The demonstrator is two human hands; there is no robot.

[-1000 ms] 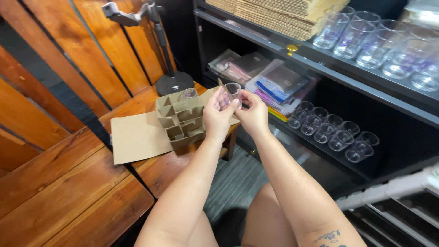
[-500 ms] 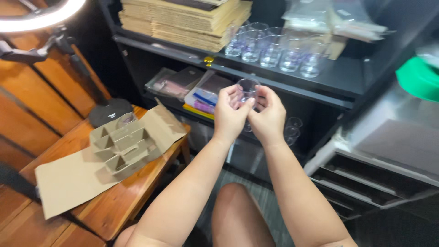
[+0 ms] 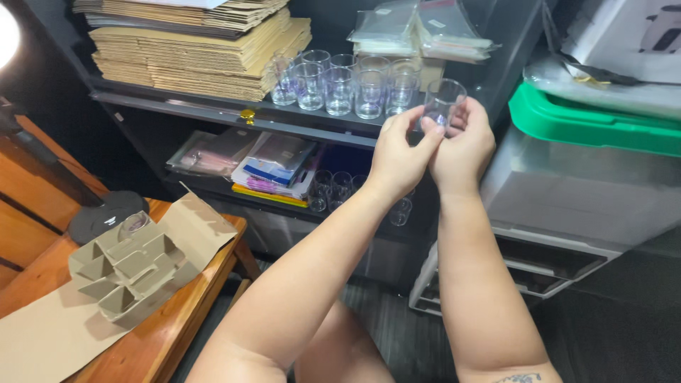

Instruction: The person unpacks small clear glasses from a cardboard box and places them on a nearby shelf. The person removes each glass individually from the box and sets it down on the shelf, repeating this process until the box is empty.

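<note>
Left hand: the left hand [image 3: 399, 157] is gripping the small clear glass [image 3: 443, 101] from its left side, thumb pressing near the base and fingers curling behind.
Right hand: the right hand [image 3: 464, 147] is grasping the same glass from the right, fingertips [image 3: 456, 117] touching its wall just below the rim.
Glass: it is being held up between both hands, tilted a little, mouth facing up and away, in front of the dark shelf unit.
Just left of the grip: a row of clear glasses [image 3: 340, 86] is standing on the shelf edge [image 3: 213, 112], near the held glass but apart from it.
Further left: stacks of flat cardboard [image 3: 191, 50] are lying on that same shelf.
Above the grip: clear plastic bags [image 3: 418, 32] are piled on a box.
Below the grip: more glasses [image 3: 333, 188] are sitting on a lower shelf, beside packets [image 3: 273, 159].
Right of the grip: a plastic bin with a green lid [image 3: 589, 124] is standing close by.
Far down-left: a cardboard divider tray [image 3: 131, 266] is resting on a wooden table [image 3: 177, 319], one glass [image 3: 133, 224] already sitting in a cell; whether the other cells are holding anything is hard to tell.
</note>
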